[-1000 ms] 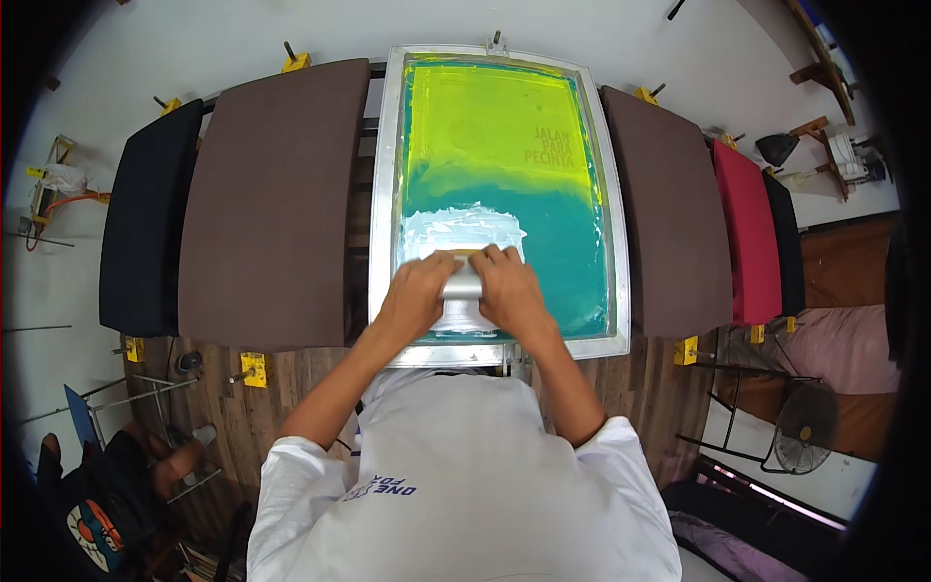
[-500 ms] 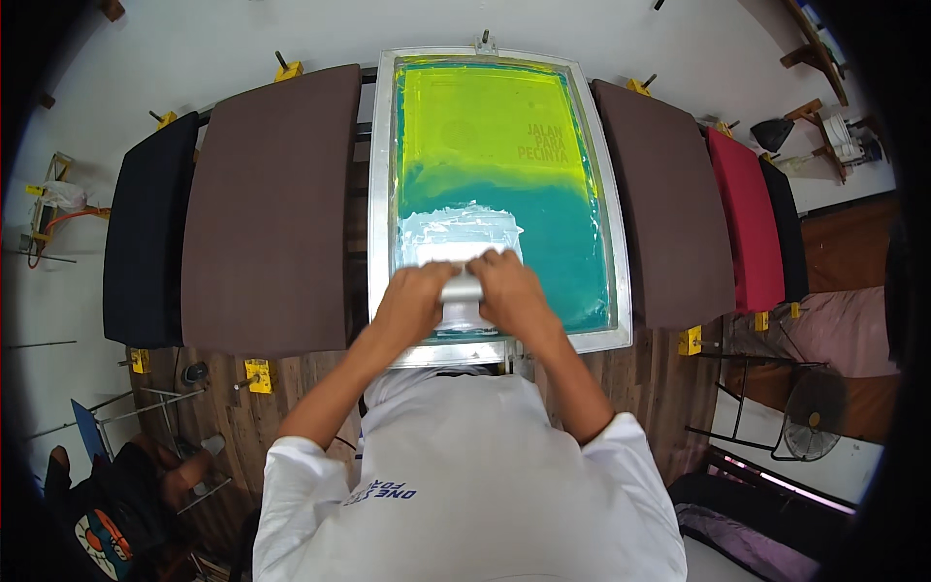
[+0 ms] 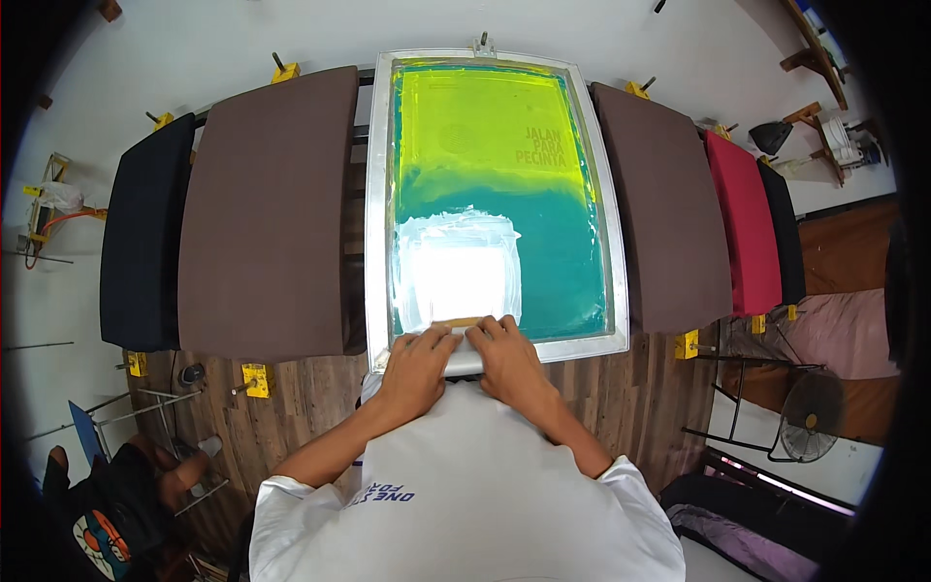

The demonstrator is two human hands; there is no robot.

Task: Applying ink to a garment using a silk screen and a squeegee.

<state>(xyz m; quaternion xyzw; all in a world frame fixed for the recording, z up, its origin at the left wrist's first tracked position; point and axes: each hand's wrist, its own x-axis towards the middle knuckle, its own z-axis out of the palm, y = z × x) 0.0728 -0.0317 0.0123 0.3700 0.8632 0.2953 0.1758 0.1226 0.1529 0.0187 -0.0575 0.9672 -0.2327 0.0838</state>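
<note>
My left hand [image 3: 417, 373] and my right hand [image 3: 507, 362] grip a silver squeegee [image 3: 459, 361] with a tan strip at the near edge of a screen-printing screen, fingers curled over it. The screen's silver metal frame [image 3: 616, 252] surrounds mesh coated yellow-green at the far end and teal [image 3: 558, 262] toward me, with faint lettering in the yellow-green part. Just beyond the squeegee, a bright white patch of ink [image 3: 458, 276] covers the near left of the mesh, its upper edge ragged.
Fabric-covered boards flank the screen: brown [image 3: 262, 204] and navy [image 3: 141, 233] leftward; brown [image 3: 659, 204], red [image 3: 742, 223] and black rightward, with yellow clamps [image 3: 257, 380]. A standing fan [image 3: 810, 414] is lower right. A seated person [image 3: 112, 509] in black is lower left.
Both my hands have moved toward my body with the squeegee, from within the white ink to the screen's near edge, uncovering a smooth white area behind it.
</note>
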